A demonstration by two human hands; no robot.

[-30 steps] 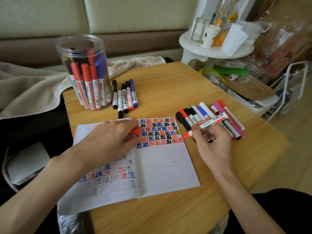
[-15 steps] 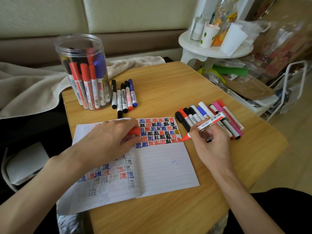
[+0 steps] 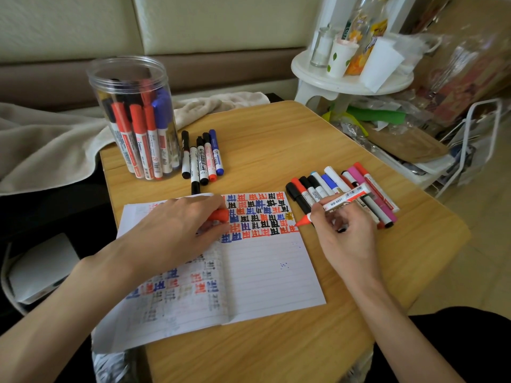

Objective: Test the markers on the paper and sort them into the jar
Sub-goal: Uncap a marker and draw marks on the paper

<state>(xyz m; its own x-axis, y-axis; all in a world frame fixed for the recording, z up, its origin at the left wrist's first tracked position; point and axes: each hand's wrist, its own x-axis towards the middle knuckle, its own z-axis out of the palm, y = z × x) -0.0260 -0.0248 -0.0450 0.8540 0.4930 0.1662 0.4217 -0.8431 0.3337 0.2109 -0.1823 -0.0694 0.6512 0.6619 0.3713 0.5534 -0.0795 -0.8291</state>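
Observation:
An open lined notebook (image 3: 265,275) lies on the wooden table (image 3: 276,145), its top rows filled with red, blue and black marks. My right hand (image 3: 345,239) grips an uncapped red marker (image 3: 343,201), tip touching the page's right edge. My left hand (image 3: 177,230) rests on the page and holds the red cap (image 3: 219,215). A clear plastic jar (image 3: 132,117) with several red, blue and black markers stands at the table's far left. Several capped markers (image 3: 203,158) lie beside the jar. Another row of markers (image 3: 343,189) lies right of the notebook.
A beige blanket (image 3: 41,145) lies on the sofa behind the jar. A white round side table (image 3: 351,78) with cups and bottles stands at the back right. Cluttered bags and a white rack (image 3: 481,139) fill the floor to the right.
The red marker's tip has shifted slightly along the page's right edge as I write. My left hand stays put with the cap.

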